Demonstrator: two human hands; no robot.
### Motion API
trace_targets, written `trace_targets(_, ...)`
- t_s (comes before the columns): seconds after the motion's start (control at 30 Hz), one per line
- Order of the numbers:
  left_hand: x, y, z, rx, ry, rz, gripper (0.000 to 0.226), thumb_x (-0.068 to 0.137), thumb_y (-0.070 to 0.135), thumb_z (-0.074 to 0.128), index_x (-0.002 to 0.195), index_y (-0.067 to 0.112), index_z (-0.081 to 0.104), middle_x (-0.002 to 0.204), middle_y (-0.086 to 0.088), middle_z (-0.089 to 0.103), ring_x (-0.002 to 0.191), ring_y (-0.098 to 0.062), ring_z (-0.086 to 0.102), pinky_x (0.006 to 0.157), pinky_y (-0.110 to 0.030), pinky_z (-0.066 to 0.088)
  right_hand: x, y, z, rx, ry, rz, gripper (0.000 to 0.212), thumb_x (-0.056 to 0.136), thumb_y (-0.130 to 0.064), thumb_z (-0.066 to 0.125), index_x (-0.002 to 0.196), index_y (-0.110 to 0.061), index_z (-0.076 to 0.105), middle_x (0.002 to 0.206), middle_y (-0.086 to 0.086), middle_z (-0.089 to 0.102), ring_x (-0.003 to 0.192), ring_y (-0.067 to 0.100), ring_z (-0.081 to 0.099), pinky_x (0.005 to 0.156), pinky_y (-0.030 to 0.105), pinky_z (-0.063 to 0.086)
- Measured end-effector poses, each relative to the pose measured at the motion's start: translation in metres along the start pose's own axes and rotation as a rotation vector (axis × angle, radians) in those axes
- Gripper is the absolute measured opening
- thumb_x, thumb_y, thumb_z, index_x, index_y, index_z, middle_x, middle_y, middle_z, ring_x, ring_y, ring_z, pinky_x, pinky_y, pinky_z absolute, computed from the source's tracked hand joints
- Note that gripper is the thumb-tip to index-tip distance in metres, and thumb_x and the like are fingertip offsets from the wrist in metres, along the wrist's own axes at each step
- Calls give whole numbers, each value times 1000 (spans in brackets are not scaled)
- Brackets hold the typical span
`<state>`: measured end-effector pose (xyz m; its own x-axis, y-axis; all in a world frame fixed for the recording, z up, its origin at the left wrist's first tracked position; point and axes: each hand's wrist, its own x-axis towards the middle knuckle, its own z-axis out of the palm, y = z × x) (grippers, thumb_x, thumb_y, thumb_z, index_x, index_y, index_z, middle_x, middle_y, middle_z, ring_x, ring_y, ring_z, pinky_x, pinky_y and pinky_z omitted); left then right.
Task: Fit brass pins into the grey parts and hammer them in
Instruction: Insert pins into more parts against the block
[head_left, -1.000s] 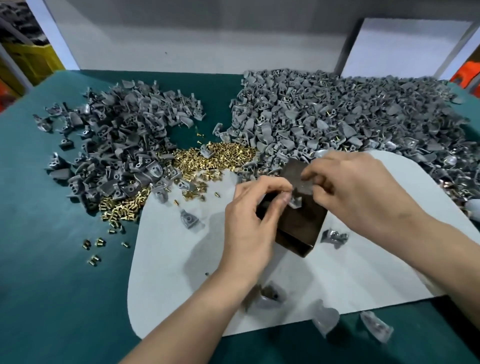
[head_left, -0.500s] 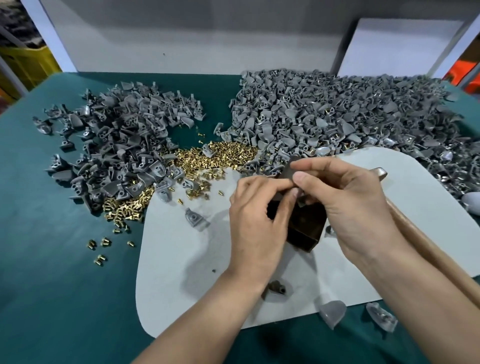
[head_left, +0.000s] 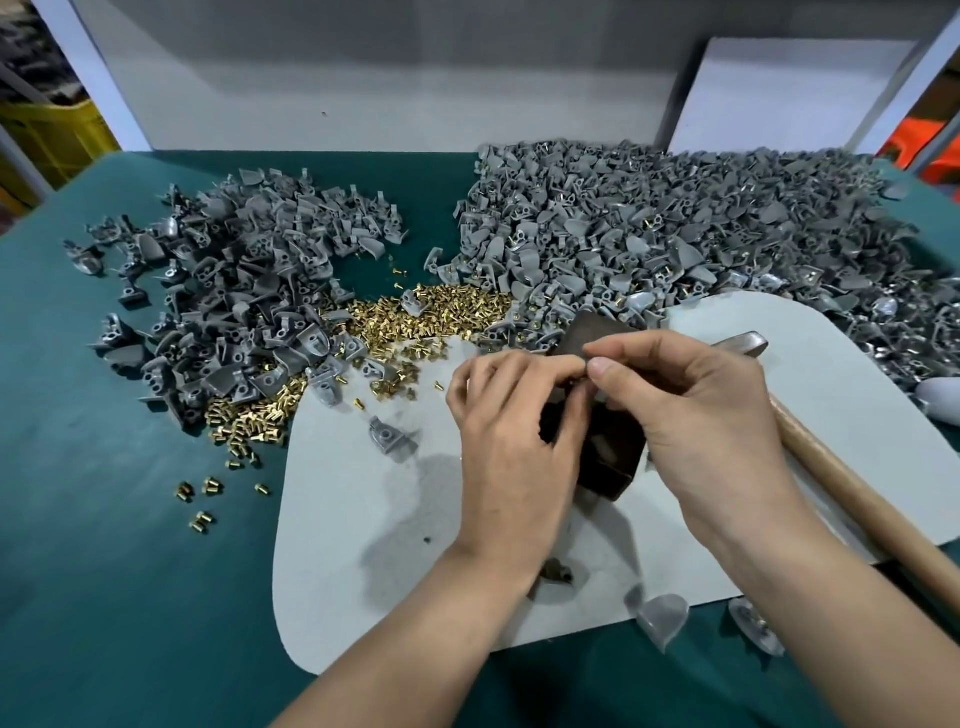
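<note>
Nearest, loose grey shells lie at the edge of the pale mat. Left hand and right hand pinch tightly together atop a dark block. The grey part they hold is hidden. The right hand also holds a hammer under its palm. A crooked pin could bend, and fingers crowd the strike spot. Beyond lie brass pins, then grey heaps.

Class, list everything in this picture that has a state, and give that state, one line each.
left hand, pinching the grey part on the block
right hand, pinching the same part
grey part, on the block, mostly hidden
block, standing on the mat
hammer, down beside the right wrist, unswung
brass pins, loose heap
</note>
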<state>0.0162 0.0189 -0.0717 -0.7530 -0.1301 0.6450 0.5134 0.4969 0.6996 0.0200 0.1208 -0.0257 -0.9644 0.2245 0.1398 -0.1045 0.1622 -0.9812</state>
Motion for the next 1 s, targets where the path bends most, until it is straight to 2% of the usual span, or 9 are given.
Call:
trace_targets(0.17,1,1,-1,10,-35,-6,15,86,19,58,89,12,70,84,2,64,85,-13,51,85,-52,43,3,-1,-7,140,-48,147,13,75,-1,72,73,-14,72,65,0,70,64,9,63,60,16,51)
trace_targets(0.3,1,0,-2,-67,-57,-21,14,86,19,58,89,11,69,84,3,63,85,-8,48,83,-54,43,3,-4,-11,157,-83,193,6,66,-7,75,68,-9,70,58,5,66,50,12,56,44,18,45)
trace_targets(0.4,2,-2,-2,-150,-74,-36,5,87,14,64,89,11,68,85,9,62,86,-4,52,83,-54,45,4,-6,-16,192,-111,219,12,59,-11,74,67,-4,68,57,9,64,46,12,56,42,18,45)
trace_targets(0.47,2,-3,-2,-172,-98,-46,4,86,12,65,89,13,68,84,15,59,85,-1,52,84,-52,45,5,-6,-18,207,-132,231,6,65,-1,74,67,-3,68,56,10,64,46,13,57,42,18,45)
trace_targets(0.57,4,-4,-3,-189,-140,-115,6,85,19,64,89,21,68,81,27,55,88,0,52,87,-51,44,6,-4,-20,146,-128,221,18,74,8,69,62,-6,69,56,12,64,44,14,56,38,19,41)
trace_targets(0.77,6,-6,-4,-259,-169,-267,8,87,24,66,90,26,73,82,28,60,97,-5,53,92,-45,43,3,6,-21,-108,-110,109,14,73,-7,73,63,-17,74,46,14,52,34,16,39,33,15,27)
trace_targets(0.83,5,-5,-5,-253,-176,-261,11,86,25,66,94,25,74,84,26,61,99,-9,54,91,-47,44,2,8,-23,-98,-107,105,13,73,-9,73,64,-19,74,46,13,52,34,16,39,33,15,27)
trace_targets(0.93,2,-3,-9,-190,-237,-198,27,81,40,65,104,28,72,91,29,60,103,-5,51,94,-48,42,-3,12,-24,-37,-88,112,16,75,-4,71,65,-17,74,44,9,54,35,18,42,33,18,31)
trace_targets(1.0,1,-3,-9,-116,-280,-126,36,78,45,65,109,26,71,97,21,65,105,-6,51,97,-50,38,-5,14,-25,-21,-66,112,18,77,-2,69,67,-16,73,40,6,52,34,17,41,32,19,32)
